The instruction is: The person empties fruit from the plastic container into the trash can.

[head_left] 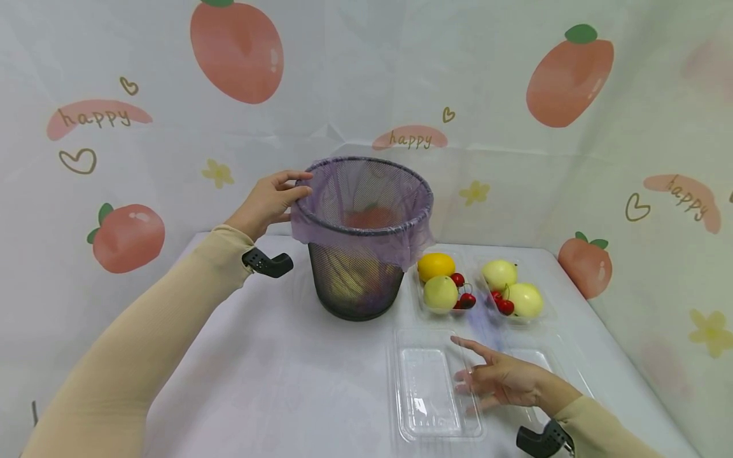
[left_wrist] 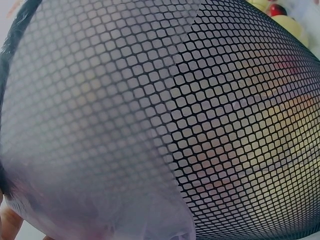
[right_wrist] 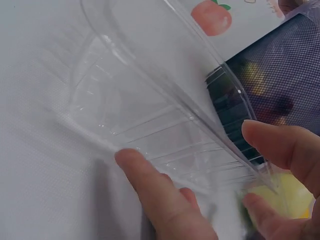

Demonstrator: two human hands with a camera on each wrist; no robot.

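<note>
At the back middle stands a black mesh wastebasket (head_left: 357, 299) lined with a purple bag (head_left: 415, 245) folded over its rim. My left hand (head_left: 269, 200) grips the wastebasket's left rim with thumb and fingers. Red and yellow fruit shapes show blurred through the mesh (left_wrist: 240, 135). On the front table, a clear plastic container (head_left: 426, 388) has no fruit in it. My right hand (head_left: 504, 381) is at its right side, fingers spread and loosely extended, fingertips overlapping its edge. In the right wrist view the container (right_wrist: 130, 90) lies just beyond the fingers.
Right of the wastebasket, one clear box holds a yellow lemon (head_left: 436, 267), a pale green fruit (head_left: 440, 294) and cherries (head_left: 467, 300). Another box holds pale yellow fruits (head_left: 523, 300) and cherries (head_left: 505, 306). A second clear container (head_left: 535, 359) lies partly behind my right hand.
</note>
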